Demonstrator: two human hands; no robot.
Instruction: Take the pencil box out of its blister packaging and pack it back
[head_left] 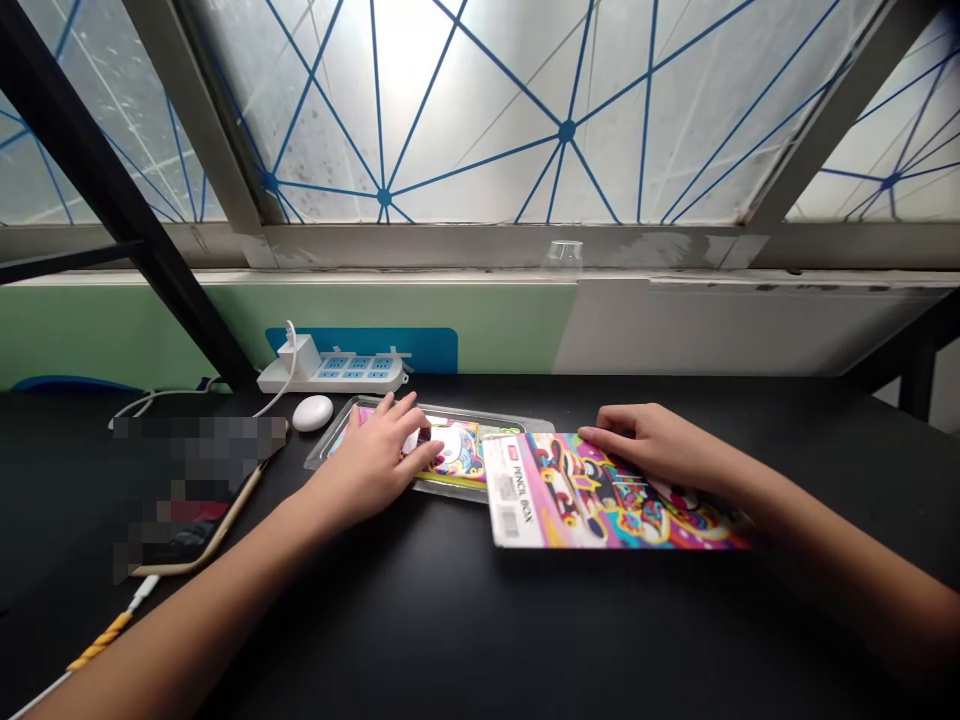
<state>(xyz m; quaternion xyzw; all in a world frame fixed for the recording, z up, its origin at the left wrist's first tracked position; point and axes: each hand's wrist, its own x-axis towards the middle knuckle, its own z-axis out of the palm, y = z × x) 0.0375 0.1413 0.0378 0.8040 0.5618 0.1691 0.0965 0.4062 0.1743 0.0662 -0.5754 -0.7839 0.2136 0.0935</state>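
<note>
My left hand (pixel 388 445) rests with spread fingers over a colourful pencil box (pixel 457 447) with a cartoon print. That box lies in a clear plastic tray (pixel 442 489) on the black desk, its left part partly hidden by my fingers. My right hand (pixel 645 440) pinches the upper edge of a bright printed card (pixel 592 495) lettered "PENCIL BOX", thumb and curled fingers closed on it. The card is tilted towards me and overlaps the right end of the tray.
At the left lies a blurred-out phone or tablet (pixel 202 500) with a charging cable (pixel 105 640). Behind it are a white rounded case (pixel 313 412) and a white power strip (pixel 352 375) with a plug. A small clear cup (pixel 565 254) stands on the window sill.
</note>
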